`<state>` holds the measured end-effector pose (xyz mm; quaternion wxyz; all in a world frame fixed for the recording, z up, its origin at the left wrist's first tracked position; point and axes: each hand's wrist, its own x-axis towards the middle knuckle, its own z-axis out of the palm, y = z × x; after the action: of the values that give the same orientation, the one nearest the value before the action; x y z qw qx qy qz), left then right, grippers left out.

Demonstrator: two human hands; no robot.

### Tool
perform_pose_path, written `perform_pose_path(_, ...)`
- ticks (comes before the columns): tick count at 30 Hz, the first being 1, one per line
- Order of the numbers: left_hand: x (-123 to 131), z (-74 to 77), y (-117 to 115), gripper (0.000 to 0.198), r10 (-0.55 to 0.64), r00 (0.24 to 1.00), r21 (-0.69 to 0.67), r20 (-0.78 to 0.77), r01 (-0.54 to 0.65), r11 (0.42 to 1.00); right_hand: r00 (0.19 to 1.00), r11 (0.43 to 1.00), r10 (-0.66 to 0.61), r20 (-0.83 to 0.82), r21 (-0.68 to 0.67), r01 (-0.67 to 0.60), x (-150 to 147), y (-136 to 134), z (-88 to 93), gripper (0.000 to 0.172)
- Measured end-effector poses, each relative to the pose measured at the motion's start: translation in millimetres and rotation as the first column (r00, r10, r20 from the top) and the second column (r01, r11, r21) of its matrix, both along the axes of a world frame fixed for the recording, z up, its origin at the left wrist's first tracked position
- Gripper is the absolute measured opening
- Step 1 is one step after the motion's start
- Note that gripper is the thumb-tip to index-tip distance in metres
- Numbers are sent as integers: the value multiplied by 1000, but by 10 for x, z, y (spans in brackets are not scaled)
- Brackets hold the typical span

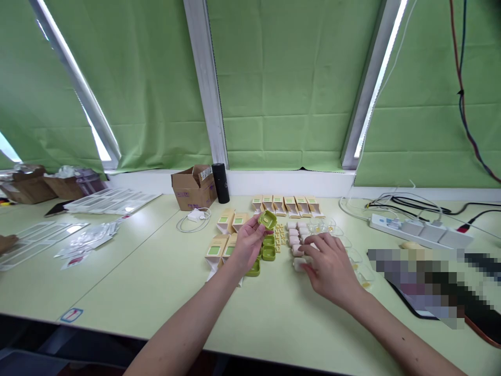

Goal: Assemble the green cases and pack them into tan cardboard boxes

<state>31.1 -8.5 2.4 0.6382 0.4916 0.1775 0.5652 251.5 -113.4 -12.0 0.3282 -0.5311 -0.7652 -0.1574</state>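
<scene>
My left hand (pixel 250 243) holds up a small olive-green square tray (pixel 268 220), its hollow side toward me. More green trays (pixel 269 253) lie on the table just below it. To the right, my right hand (pixel 331 266) has its thumb and fingers closed around a pale, whitish block (pixel 299 264), the nearest in a cluster of pinkish-white blocks (pixel 293 233). Small yellow-green pieces (pixel 278 235) stand in rows between the trays and the blocks. Clear plastic covers (pixel 354 255) are partly hidden behind my right hand.
Open cardboard packets (pixel 289 205) line the back, with more (pixel 216 248) at left. Behind them stand an open carton (pixel 193 188) and a black cylinder (pixel 221 183). A power strip (pixel 420 230) with cables lies at right. Another person's hand (pixel 7 244) shows at far left.
</scene>
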Motion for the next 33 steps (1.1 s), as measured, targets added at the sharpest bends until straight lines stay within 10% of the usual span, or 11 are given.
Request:
perform_pose_path(9, -25, -16, 25, 40, -50, 998, -26, 31, 51, 998, 967, 994, -99, 236, -16, 106, -142, -26, -249, 29)
perform_pose_path(16, -20, -12, 10, 38, -48, 999, -15, 12, 48, 999, 977, 998, -52, -207, 13, 56, -145, 6, -190, 20)
perform_pose_path(18, -19, -13, 7, 38, -45, 999, -13, 3, 45, 999, 864, 999, 29, -502, 0, -34, -151, 53, -82, 21)
perform_pose_path(21, -19, -26, 14, 36, -37, 999, -24, 11, 37, 999, 470, 924, 123, -874, -71, -375, -206, 166, 99, 33)
perform_pose_path(25, -18, -48, 31, 34, -15, 999, -45, 28, 16, 999, 11, 789, 77, -997, 54, -612, -361, 361, 283, 35)
perform_pose_path(33, 0, -39, 32, 39, 61, 997, -30, -42, -62, 998, -188, 785, 88, -978, 184, -591, -545, 625, 228, 39)
